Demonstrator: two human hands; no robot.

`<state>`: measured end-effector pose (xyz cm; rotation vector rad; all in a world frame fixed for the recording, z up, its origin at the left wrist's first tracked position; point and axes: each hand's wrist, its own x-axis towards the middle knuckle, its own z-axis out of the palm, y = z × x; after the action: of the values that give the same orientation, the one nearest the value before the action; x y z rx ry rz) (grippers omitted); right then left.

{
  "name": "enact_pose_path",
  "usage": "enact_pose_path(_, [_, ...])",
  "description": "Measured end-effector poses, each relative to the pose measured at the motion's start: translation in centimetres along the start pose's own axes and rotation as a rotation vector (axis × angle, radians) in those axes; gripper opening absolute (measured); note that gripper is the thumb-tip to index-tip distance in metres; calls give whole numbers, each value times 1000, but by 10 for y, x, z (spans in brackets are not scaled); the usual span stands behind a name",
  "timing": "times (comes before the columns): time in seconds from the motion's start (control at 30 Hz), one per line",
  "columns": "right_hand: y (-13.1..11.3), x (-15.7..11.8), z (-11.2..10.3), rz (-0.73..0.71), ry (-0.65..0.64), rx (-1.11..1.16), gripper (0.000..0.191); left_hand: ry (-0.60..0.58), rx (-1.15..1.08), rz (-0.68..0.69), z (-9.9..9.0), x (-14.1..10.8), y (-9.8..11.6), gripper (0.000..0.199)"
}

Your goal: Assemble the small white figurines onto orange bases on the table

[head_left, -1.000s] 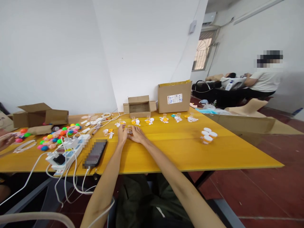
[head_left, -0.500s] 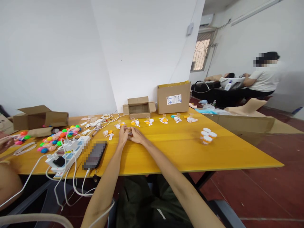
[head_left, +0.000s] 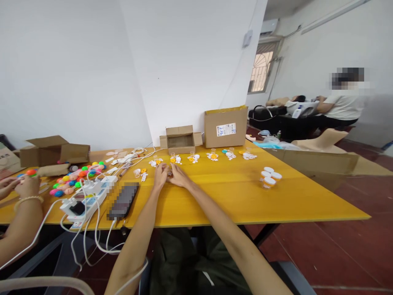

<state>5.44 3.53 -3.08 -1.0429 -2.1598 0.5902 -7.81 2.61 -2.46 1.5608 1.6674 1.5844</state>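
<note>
Over the yellow table (head_left: 215, 192), my left hand (head_left: 160, 177) and my right hand (head_left: 179, 177) meet with fingers closed around a small dark-brown, shiny thing (head_left: 169, 173). Its kind is mostly hidden by the fingers. Just beyond them lies a row of small white and orange plastic parts (head_left: 173, 159) in little piles, most with a clear plastic cup beside or behind them. Another pile of white and orange parts (head_left: 143, 175) sits left of my left hand. To the right stand several small clear tubs with white lids (head_left: 269, 182), grouped together.
An open cardboard box (head_left: 181, 143) and a closed carton (head_left: 225, 129) stand against the wall. Leftward are a phone (head_left: 125, 200), a power strip (head_left: 95, 196) with trailing cables, colourful balls (head_left: 73, 180) and another open box (head_left: 55, 151). A co-worker's hands (head_left: 29, 186) work at far left.
My two hands stay together around the brown thing, with only slight finger movement. At far left, the co-worker's second hand and wrist have come into view over the table.
</note>
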Motion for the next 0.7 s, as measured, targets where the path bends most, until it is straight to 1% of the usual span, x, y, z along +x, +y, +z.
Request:
enact_pose_path(0.1, [1, -3, -1, 8, 16, 5, 91, -31, 10, 6, 0, -3, 3, 15])
enact_pose_path(0.23, [6, -15, -6, -6, 41, 12, 100, -68, 28, 39, -1, -7, 7, 19])
enact_pose_path(0.4, [14, -40, -23, -21, -32, -20, 106, -57, 77, 129, -1, -11, 8, 23])
enact_pose_path(0.57, [19, -72, -46, -34, -120, -86, 103, -88, 158, 202, -1, -14, 11, 28])
enact_pose_path(0.7, [24, -98, -63, -28, -125, -173, 97, -111, 238, 273, -1, -16, 14, 29])
